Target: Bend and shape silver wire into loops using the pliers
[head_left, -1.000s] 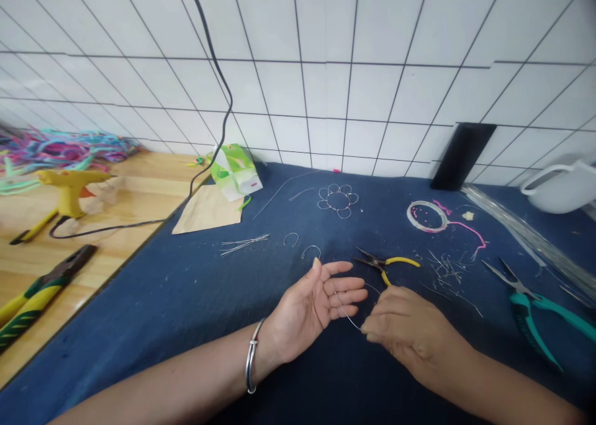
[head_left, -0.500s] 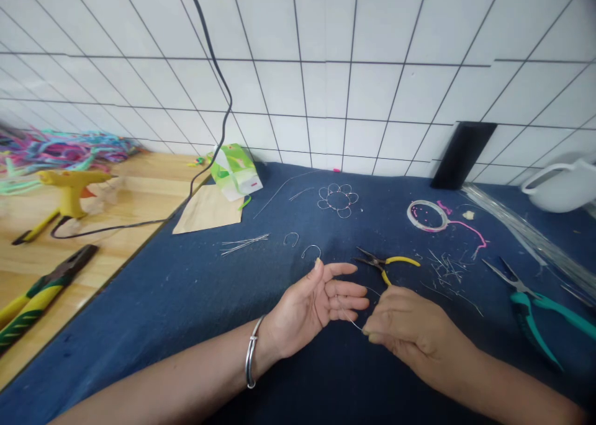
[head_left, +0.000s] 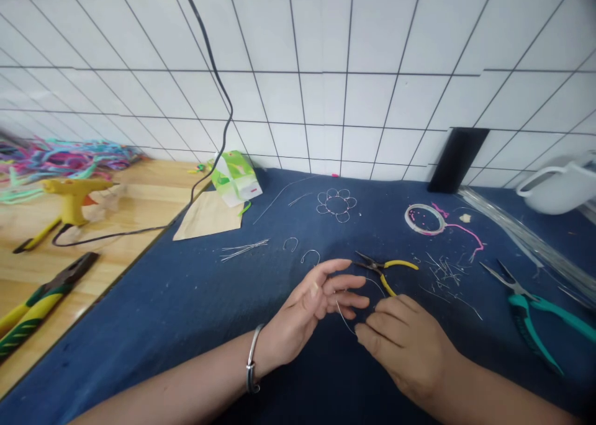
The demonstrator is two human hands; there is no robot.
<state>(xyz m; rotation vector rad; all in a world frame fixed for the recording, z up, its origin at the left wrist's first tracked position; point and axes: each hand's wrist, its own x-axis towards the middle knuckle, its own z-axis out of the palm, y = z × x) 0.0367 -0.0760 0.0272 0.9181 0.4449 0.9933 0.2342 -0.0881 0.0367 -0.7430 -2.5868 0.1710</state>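
My left hand (head_left: pixel 316 301) hovers palm-in over the blue cloth (head_left: pixel 195 301), fingers stretched out and slightly curled; a silver bangle sits on its wrist. A thin curved wire (head_left: pixel 343 316) runs from its fingertips to my right hand (head_left: pixel 403 344), whose fingers pinch the wire's lower end. Just beyond both hands lie yellow-handled pliers (head_left: pixel 386 267). Two small bent wire hooks (head_left: pixel 310 255) rest ahead of my left hand.
A wire flower (head_left: pixel 337 203), a bundle of straight wires (head_left: pixel 244 248), wire scraps (head_left: pixel 444 270), a tape ring (head_left: pixel 424 218) and teal pliers (head_left: pixel 531 310) lie on the cloth. On the wooden table at left are a glue gun (head_left: pixel 72 192) and green-yellow pliers (head_left: pixel 40 301).
My left hand has turned and its fingers have curled slightly toward the wire. My right hand has shifted a little down and left. The view has tilted down.
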